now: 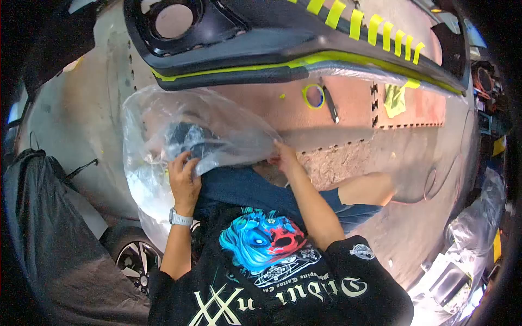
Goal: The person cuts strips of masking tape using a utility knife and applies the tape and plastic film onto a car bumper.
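Note:
A large sheet of clear plastic film (228, 122) spreads across my lap and the floor in front of me. My right hand (284, 156) pinches its right edge, stretching it out sideways. My left hand (185, 176), with a watch on the wrist, has its bent fingers gripping the film's near side; the exact fingertip contact is partly hidden. Beyond the film is a dark car bumper (261, 51) with yellow-green masking tape (356, 24) in strips across it and along its lower edge. More clear film (348, 70) hangs from that taped edge.
On the foam mats (261, 106) lie a tape roll (314, 96), a black pen-like tool (330, 104) and a crumpled yellow-green piece (395, 101). A covered car with a wheel (138, 263) stands at left. A thin hose (429, 187) and plastic-wrapped items (457, 266) are at right.

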`<control>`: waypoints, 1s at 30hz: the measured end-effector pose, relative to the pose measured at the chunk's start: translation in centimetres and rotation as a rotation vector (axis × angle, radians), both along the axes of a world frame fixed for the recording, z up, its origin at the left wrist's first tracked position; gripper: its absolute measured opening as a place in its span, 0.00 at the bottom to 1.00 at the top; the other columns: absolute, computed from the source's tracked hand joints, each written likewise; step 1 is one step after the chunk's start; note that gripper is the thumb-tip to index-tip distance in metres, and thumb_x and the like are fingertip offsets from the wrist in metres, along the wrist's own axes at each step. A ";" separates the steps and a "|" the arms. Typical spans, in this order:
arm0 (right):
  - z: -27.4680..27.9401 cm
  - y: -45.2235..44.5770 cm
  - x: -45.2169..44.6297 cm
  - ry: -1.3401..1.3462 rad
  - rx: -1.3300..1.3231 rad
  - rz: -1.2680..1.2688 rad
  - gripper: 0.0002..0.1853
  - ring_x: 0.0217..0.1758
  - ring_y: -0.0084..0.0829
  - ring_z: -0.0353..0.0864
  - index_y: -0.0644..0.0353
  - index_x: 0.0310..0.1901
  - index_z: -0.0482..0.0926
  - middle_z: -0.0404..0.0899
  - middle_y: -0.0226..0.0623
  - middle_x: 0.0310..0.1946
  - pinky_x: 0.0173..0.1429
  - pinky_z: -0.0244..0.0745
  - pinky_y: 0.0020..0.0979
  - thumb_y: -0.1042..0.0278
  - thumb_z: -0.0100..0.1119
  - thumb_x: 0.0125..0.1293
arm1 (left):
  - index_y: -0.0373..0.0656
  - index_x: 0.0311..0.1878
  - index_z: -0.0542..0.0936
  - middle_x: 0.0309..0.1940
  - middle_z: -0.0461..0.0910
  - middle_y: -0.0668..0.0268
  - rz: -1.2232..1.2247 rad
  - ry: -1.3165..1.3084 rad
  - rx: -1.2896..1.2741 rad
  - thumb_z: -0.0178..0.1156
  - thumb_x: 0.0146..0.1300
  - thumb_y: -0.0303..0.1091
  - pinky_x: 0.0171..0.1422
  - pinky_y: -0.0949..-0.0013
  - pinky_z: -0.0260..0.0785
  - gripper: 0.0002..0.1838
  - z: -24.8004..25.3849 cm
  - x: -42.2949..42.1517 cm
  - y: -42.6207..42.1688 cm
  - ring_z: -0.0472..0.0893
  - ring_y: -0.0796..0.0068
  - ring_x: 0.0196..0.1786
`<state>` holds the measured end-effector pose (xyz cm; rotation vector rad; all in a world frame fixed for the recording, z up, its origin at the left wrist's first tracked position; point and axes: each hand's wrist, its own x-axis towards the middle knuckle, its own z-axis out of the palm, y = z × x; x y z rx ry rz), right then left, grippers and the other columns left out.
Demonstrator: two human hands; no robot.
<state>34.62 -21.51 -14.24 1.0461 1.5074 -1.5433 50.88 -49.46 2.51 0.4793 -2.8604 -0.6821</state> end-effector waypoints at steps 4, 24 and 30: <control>5.3 -1.6 -3.6 0.379 -0.184 -0.010 0.12 0.34 0.22 0.77 0.58 0.52 0.84 0.81 0.29 0.36 0.33 0.71 0.24 0.63 0.66 0.71 | 0.41 0.45 0.85 0.54 0.81 0.58 0.010 -0.084 0.068 0.66 0.47 0.20 0.60 0.53 0.73 0.18 4.2 3.3 1.9 0.79 0.50 0.54; 34.5 -1.7 -11.1 1.161 -0.178 0.557 0.05 0.38 0.10 0.72 0.60 0.48 0.82 0.80 0.20 0.36 0.42 0.67 0.17 0.72 0.63 0.74 | 0.37 0.42 0.83 0.33 0.83 0.67 -0.265 0.370 0.845 0.67 0.68 0.28 0.44 0.73 0.71 0.06 13.9 -18.4 2.9 0.78 0.80 0.38; 31.0 -2.8 -13.7 1.224 0.006 0.526 0.05 0.33 0.10 0.69 0.61 0.43 0.79 0.76 0.19 0.32 0.36 0.64 0.18 0.69 0.65 0.74 | 0.37 0.40 0.83 0.28 0.82 0.68 -0.108 0.439 0.737 0.67 0.68 0.27 0.33 0.74 0.67 0.04 11.6 -20.7 1.7 0.76 0.82 0.29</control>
